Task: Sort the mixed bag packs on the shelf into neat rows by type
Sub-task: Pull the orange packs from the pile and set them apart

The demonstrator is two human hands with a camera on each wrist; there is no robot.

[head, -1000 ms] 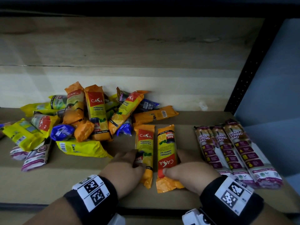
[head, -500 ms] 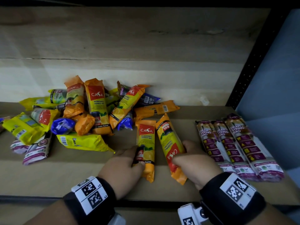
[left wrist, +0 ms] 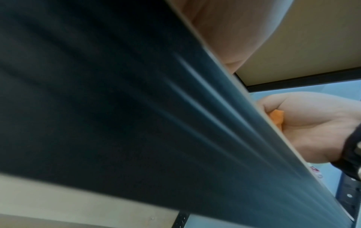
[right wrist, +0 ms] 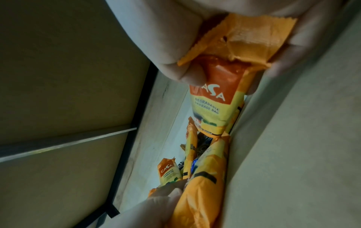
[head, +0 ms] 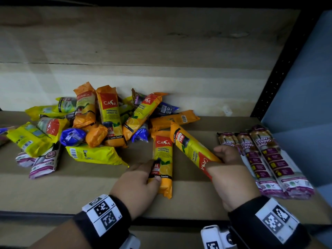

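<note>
Near the shelf (head: 53, 191) front, the right hand (head: 231, 178) pinches the near end of an orange-yellow CASA pack (head: 193, 147), its long axis slanting far-left. Left hand (head: 138, 184) fingers curl around a matching pack (head: 162, 162) pointing near-to-far, label upright.

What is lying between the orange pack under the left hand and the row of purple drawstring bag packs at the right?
In the head view, the second orange pack, tilted and gripped by the right hand, lies between the straight orange pack and the purple packs.
</note>
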